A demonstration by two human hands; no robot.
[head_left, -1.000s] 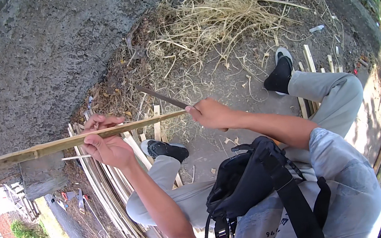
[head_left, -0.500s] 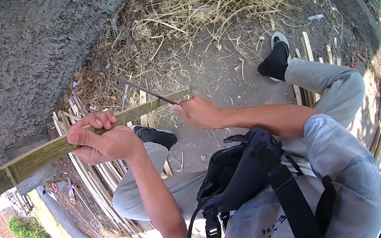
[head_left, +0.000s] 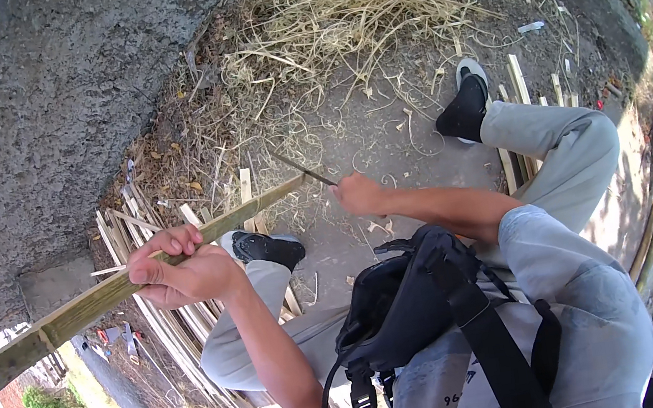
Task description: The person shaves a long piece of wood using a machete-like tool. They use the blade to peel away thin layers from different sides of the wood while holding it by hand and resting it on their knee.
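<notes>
A long split bamboo strip (head_left: 97,306) slants from the lower left toward the middle of the view, its far end highest. My left hand (head_left: 188,267) is closed around it, thumb and fingers wrapped about its middle. My right hand (head_left: 361,195) grips a knife, its handle mostly hidden in the fist. The thin dark knife blade (head_left: 301,166) points up and left, crossing the strip at its far end. Whether the edge is cutting into the bamboo cannot be made out.
Pale bamboo shavings (head_left: 357,13) lie heaped on the ground ahead. Cut bamboo slats (head_left: 167,321) are stacked beside my left leg, with more slats (head_left: 518,82) by my right foot. A rough concrete wall (head_left: 51,110) rises at the left. A black bag (head_left: 396,303) hangs at my waist.
My right hand has moved right with the knife, so the blade now lies nearer the strip's far end. The strip's near end has shifted right and lower in view.
</notes>
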